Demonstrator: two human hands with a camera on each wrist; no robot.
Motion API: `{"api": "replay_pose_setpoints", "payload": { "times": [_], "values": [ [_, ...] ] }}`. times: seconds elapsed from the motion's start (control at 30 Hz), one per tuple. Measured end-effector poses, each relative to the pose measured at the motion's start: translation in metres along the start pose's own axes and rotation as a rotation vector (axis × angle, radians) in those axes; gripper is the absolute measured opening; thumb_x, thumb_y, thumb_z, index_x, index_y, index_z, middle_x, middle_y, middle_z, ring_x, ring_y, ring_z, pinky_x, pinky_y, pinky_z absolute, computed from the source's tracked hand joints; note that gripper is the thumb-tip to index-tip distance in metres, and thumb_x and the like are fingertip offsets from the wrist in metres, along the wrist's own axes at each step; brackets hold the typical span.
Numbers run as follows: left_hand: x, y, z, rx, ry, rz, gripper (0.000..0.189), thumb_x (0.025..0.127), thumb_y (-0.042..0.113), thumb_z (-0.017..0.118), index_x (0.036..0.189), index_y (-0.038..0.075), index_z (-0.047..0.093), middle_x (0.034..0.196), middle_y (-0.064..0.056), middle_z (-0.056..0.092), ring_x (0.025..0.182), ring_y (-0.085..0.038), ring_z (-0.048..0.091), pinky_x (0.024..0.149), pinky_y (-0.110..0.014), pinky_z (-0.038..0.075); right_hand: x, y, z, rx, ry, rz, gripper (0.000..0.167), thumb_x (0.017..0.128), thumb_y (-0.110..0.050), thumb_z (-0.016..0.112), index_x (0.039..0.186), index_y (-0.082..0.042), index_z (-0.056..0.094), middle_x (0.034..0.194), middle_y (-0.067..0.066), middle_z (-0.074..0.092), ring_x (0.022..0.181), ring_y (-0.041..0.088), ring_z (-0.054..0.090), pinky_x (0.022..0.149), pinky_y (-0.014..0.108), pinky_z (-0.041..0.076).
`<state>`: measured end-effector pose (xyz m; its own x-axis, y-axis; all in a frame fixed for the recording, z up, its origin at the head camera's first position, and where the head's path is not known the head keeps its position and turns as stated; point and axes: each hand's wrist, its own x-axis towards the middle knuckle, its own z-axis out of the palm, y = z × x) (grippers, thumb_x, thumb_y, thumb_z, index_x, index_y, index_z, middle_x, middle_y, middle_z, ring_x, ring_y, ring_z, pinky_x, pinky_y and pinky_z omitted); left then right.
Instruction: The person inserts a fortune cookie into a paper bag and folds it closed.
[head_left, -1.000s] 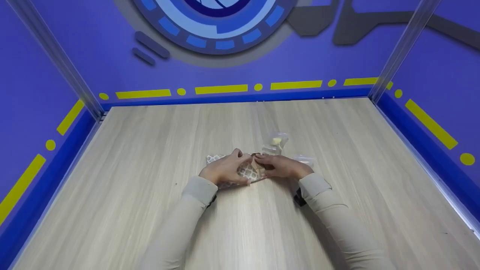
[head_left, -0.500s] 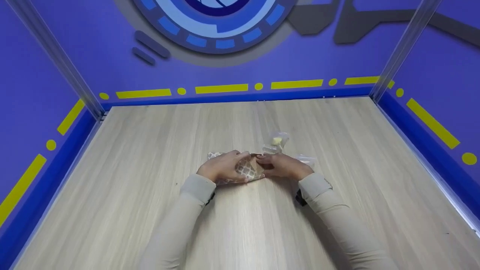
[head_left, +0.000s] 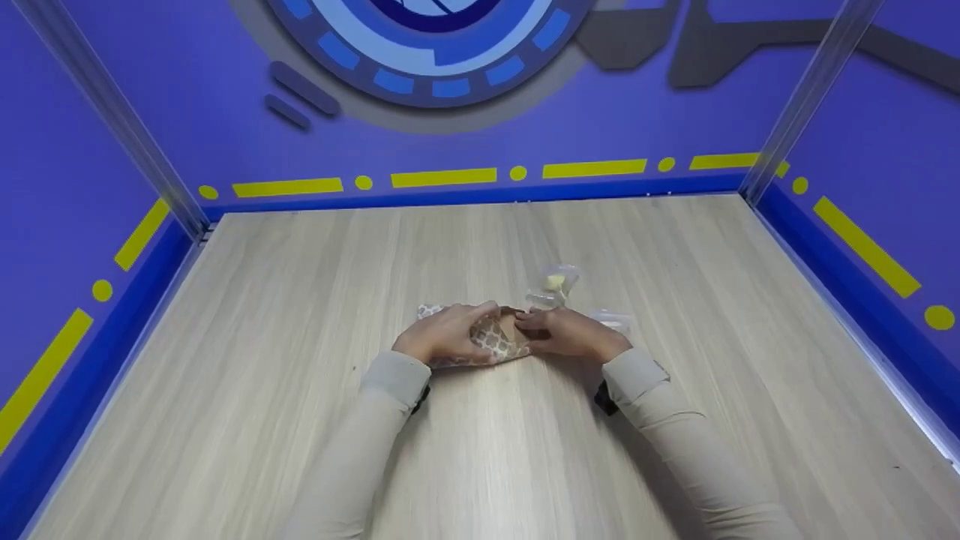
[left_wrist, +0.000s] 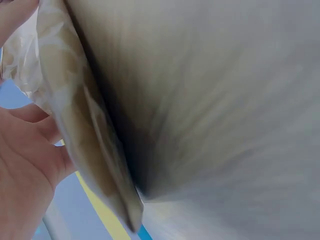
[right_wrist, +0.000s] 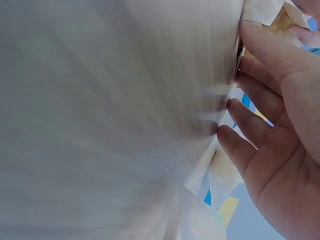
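Note:
A soft pouch [head_left: 492, 339] with a tan-and-white lattice pattern lies between the hands, its plain tan inside showing at the right end. My left hand [head_left: 448, 334] grips its body, thumb on the near side and fingers over the far side. At the right end, my right hand [head_left: 568, 333] pinches the pouch's edge between thumb and fingers. The left wrist view shows the pouch [left_wrist: 82, 115] bulging, its bottom edge close to the tabletop. In the right wrist view, several fingertips [right_wrist: 224, 131] touch the table; what the thumb covers is hidden.
Just beyond the right hand lies a small clear plastic bag [head_left: 553, 283] with something pale yellow inside. Another clear bag [head_left: 615, 321] sits partly behind that hand. Blue panels [head_left: 480, 142] border the wood-grain table [head_left: 300, 300] at the back and sides.
My left hand has shifted slightly left, and the pouch's right end has opened wider, showing more tan inside. The right hand stays nearly in place; the clear bags have not moved.

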<state>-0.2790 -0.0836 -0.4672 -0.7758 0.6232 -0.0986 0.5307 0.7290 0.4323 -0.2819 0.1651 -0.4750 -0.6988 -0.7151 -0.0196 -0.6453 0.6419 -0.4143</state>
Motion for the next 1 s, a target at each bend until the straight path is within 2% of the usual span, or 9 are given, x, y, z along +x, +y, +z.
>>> {"api": "replay_pose_setpoints", "payload": {
  "times": [0.2,0.4,0.57,0.77,0.87,1.0],
  "values": [
    [0.0,0.0,0.0,-0.002,-0.017,-0.03,0.071,0.078,0.04,0.077,0.139,0.029,0.041,0.114,-0.009,0.063,0.1,-0.025,0.06,0.087,-0.043,0.049,-0.001,0.0,-0.004,-0.007,-0.022,-0.021,0.044,0.092,-0.021,0.065,0.132,-0.003,0.057,0.134,0.016,0.057,0.126,0.032,0.053,0.103,0.044,0.043],
    [-0.001,-0.001,0.001,-0.004,-0.014,-0.031,0.073,0.077,0.039,0.078,0.139,0.029,0.041,0.102,-0.006,0.062,0.084,-0.018,0.054,0.078,-0.038,0.048,-0.002,0.003,-0.007,0.01,-0.014,-0.086,0.037,0.093,-0.019,0.062,0.126,-0.001,0.062,0.128,0.016,0.062,0.118,0.031,0.059,0.099,0.044,0.047],
    [-0.001,-0.001,0.001,-0.015,-0.012,-0.028,0.069,0.076,0.039,0.079,0.135,0.029,0.043,0.093,-0.003,0.06,0.077,-0.016,0.052,0.07,-0.033,0.045,-0.002,0.003,-0.01,0.049,0.002,-0.109,0.034,0.094,-0.015,0.061,0.124,0.001,0.063,0.123,0.017,0.065,0.115,0.031,0.061,0.096,0.042,0.049],
    [-0.001,0.0,0.002,-0.021,-0.007,-0.047,0.068,0.077,0.043,0.078,0.132,0.028,0.043,0.1,-0.005,0.061,0.086,-0.019,0.056,0.076,-0.038,0.049,-0.004,0.004,-0.016,0.092,0.0,-0.073,0.033,0.094,-0.014,0.061,0.124,-0.001,0.063,0.12,0.014,0.067,0.108,0.026,0.064,0.091,0.039,0.052],
    [-0.001,0.0,0.003,-0.02,-0.006,-0.06,0.067,0.076,0.044,0.078,0.132,0.029,0.043,0.102,-0.005,0.061,0.088,-0.02,0.057,0.077,-0.04,0.049,-0.007,0.004,-0.021,0.129,-0.003,-0.027,0.032,0.094,-0.013,0.059,0.124,-0.002,0.063,0.12,0.012,0.067,0.107,0.024,0.064,0.09,0.039,0.052],
    [-0.002,0.001,0.002,-0.029,-0.005,-0.06,0.066,0.076,0.043,0.079,0.131,0.03,0.043,0.096,-0.003,0.059,0.083,-0.018,0.054,0.071,-0.037,0.047,-0.011,0.005,-0.028,0.16,0.002,0.069,0.032,0.095,-0.015,0.059,0.125,-0.006,0.063,0.123,0.01,0.066,0.109,0.022,0.064,0.091,0.039,0.052]
  ]
}}
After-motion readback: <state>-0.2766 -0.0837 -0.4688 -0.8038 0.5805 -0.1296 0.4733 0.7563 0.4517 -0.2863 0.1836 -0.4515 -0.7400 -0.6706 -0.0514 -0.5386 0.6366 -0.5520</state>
